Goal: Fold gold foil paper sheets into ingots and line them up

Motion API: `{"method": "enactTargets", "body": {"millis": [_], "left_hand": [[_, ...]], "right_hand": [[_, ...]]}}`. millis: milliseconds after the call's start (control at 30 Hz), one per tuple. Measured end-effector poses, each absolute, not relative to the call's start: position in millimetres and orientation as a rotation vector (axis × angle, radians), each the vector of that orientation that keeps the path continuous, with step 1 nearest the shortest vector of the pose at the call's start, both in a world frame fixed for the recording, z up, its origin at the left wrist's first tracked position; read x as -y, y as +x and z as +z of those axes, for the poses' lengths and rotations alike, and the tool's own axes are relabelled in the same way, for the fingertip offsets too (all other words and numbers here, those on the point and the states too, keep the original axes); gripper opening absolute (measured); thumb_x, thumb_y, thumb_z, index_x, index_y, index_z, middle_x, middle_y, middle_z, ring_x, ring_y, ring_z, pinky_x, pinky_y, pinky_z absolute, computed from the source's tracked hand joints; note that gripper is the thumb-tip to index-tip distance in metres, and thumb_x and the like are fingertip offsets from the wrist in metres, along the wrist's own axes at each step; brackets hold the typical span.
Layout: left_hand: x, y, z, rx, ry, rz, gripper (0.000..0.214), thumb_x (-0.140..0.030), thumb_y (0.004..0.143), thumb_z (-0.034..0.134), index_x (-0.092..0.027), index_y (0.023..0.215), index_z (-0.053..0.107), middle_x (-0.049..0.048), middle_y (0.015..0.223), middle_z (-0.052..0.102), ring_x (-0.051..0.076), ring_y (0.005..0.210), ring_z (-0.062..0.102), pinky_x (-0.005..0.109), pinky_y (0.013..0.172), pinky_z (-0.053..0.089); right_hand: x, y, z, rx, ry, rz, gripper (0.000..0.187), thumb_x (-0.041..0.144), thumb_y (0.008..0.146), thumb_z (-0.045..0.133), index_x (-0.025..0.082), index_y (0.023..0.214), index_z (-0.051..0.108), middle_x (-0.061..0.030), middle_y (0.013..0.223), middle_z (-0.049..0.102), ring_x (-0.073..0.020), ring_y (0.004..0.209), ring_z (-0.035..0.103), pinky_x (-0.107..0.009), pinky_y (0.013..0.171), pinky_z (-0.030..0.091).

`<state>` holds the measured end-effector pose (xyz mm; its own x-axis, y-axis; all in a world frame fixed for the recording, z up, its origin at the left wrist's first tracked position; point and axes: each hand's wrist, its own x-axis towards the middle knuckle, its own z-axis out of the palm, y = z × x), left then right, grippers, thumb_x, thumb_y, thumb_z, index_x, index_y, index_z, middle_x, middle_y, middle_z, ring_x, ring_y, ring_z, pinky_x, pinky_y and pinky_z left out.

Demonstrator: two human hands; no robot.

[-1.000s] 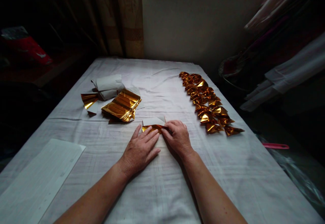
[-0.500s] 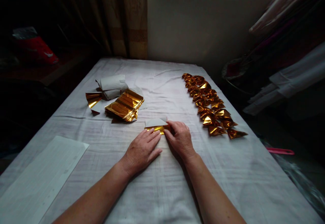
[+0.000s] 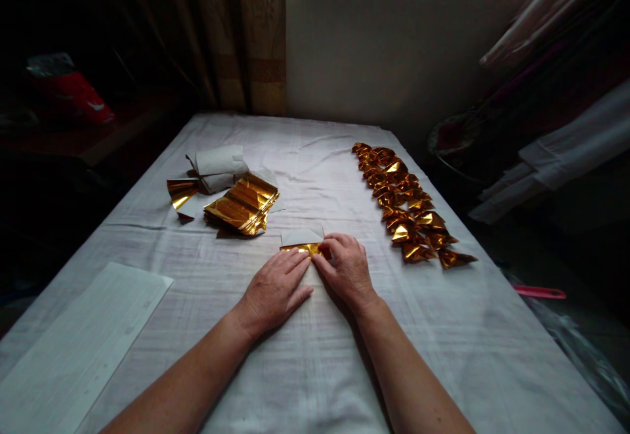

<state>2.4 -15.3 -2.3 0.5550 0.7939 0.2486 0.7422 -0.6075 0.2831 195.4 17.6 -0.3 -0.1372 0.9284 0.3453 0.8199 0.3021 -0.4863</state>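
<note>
A small sheet of gold foil paper [image 3: 302, 238] lies in front of me, its pale back facing up and its near edge folded over to show a gold strip. My left hand [image 3: 278, 286] is flat, with fingertips on the left part of the strip and the thumb apart. At the right end, my right hand [image 3: 347, 264] has its thumb and bent fingers closed on the fold. Beyond my left hand sits a stack of gold foil sheets [image 3: 243, 203]. Folded gold foil pieces [image 3: 401, 201] stand in rows to the right.
The table has a white cloth [image 3: 315, 368]. A white sheet [image 3: 93, 342] lies at the left front. Behind the stack are a pale folded bundle [image 3: 219, 161] and a loose foil piece [image 3: 183, 191]. A pink handle [image 3: 541, 292] shows past the right edge; clothes hang at right.
My right hand's thumb and fingers have shifted slightly left along the fold. The left hand stays almost still on the paper.
</note>
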Motion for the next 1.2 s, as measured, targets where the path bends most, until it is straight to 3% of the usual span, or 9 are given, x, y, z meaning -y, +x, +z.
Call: {"method": "enactTargets", "body": {"millis": [267,567,833,1200], "left_hand": [[15,2,-1,-1.303,2.633,0.518,0.049,-0.039,0.096,0.053,-0.016,0.139,0.052,0.0125,0.144,0.055,0.026,0.136,0.048,0.046,0.116,0.037],[15,1,-3,-1.305,2.659,0.533,0.046,-0.040,0.097,0.052,-0.017,0.137,0.054,0.0108,0.144,0.056,0.025,0.135,0.049,0.046,0.116,0.037],[15,2,-4,-1.313,2.688,0.537,0.047,-0.040,0.097,0.051,-0.017,0.137,0.054,0.0113,0.144,0.056,0.025,0.135,0.049,0.045,0.116,0.037],[14,4,-2,-1.327,2.699,0.469,0.052,-0.044,0.096,0.052,-0.018,0.141,0.051,0.0113,0.144,0.055,0.027,0.135,0.047,0.046,0.116,0.036]], "right_hand": [[-17,198,-3,1.960,-1.586,0.275,0.007,0.026,0.084,0.067,0.024,0.091,0.070,-0.0060,0.116,0.067,-0.0243,0.107,0.057,-0.039,0.090,0.038],[-19,221,-5,1.893,-1.598,0.252,0.010,0.024,0.085,0.062,0.026,0.088,0.071,-0.0059,0.110,0.069,-0.0249,0.105,0.060,-0.042,0.090,0.041],[-17,203,2,1.898,-1.424,0.302,0.019,0.022,0.091,0.051,0.025,0.094,0.070,-0.0042,0.090,0.070,-0.0181,0.081,0.064,-0.028,0.074,0.048],[-20,193,-1,2.074,-1.577,0.254,0.010,0.025,0.090,0.062,0.028,0.091,0.072,-0.0016,0.087,0.068,-0.0178,0.082,0.062,-0.027,0.071,0.044]]}}
